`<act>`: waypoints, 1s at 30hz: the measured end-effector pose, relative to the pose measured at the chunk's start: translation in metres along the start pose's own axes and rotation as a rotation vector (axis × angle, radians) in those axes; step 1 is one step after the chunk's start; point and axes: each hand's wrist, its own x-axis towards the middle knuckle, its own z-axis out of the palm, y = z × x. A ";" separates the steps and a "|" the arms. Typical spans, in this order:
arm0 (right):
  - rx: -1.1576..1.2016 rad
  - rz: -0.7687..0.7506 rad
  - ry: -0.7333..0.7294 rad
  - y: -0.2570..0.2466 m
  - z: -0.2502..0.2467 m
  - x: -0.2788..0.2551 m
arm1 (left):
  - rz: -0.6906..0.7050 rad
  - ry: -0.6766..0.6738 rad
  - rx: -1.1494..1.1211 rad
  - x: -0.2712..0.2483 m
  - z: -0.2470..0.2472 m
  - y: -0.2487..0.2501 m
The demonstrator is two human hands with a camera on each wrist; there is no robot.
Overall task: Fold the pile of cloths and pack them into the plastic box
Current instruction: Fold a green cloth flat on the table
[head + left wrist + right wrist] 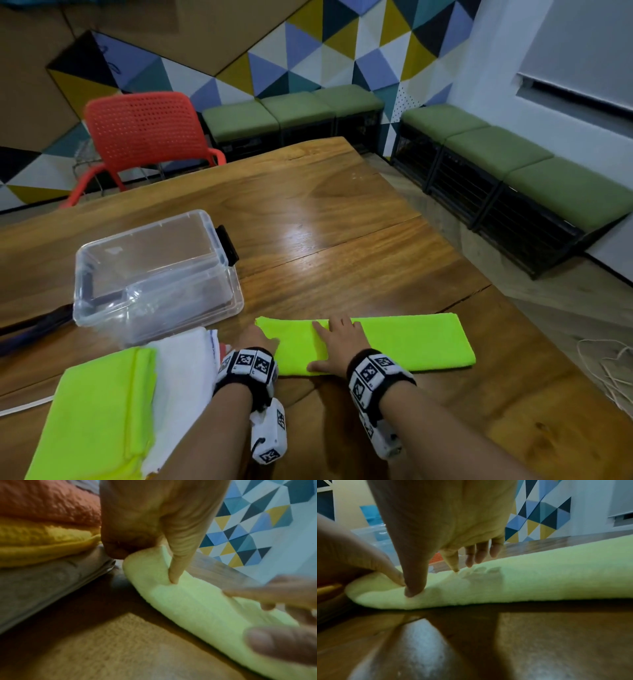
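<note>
The green cloth (394,337) lies as a long strip on the worktop (342,222). It looks soft, light and limp. Left hand (255,339) pinches its left end; right hand (339,346) presses flat, fingers (478,553) spread. Best gripped at the corners.

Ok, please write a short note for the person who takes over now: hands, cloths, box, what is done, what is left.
Left hand pinches the left end of the green cloth. Right hand presses flat on it.
The cloth lies as a long strip on the table.
The plastic box is open and holds no cloth.
The pile waits at the left.
Left: finish this fold, fold the rest, pack all.
</note>
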 end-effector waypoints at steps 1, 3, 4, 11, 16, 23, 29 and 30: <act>0.020 0.026 -0.035 -0.001 0.003 0.000 | 0.023 -0.003 -0.016 -0.001 -0.001 -0.001; 0.066 0.074 -0.093 0.002 0.009 0.001 | 0.069 0.008 -0.091 -0.002 -0.001 -0.003; 0.086 0.092 -0.107 0.003 0.011 0.003 | 0.091 0.010 -0.128 -0.003 -0.001 -0.003; 0.143 0.063 -0.093 -0.018 0.011 0.018 | 0.066 0.112 -0.050 -0.012 -0.016 -0.005; 0.228 0.080 -0.045 -0.043 0.014 0.028 | 0.100 0.197 -0.027 -0.015 -0.043 -0.003; 1.227 0.265 0.246 -0.019 0.017 0.021 | 0.312 0.161 -0.032 -0.047 -0.047 0.030; 1.616 0.379 0.268 0.006 -0.001 -0.011 | 0.446 -0.009 -0.237 -0.069 0.010 0.045; 1.593 0.375 0.242 0.009 -0.002 -0.013 | 0.467 -0.058 -0.282 -0.070 0.020 0.045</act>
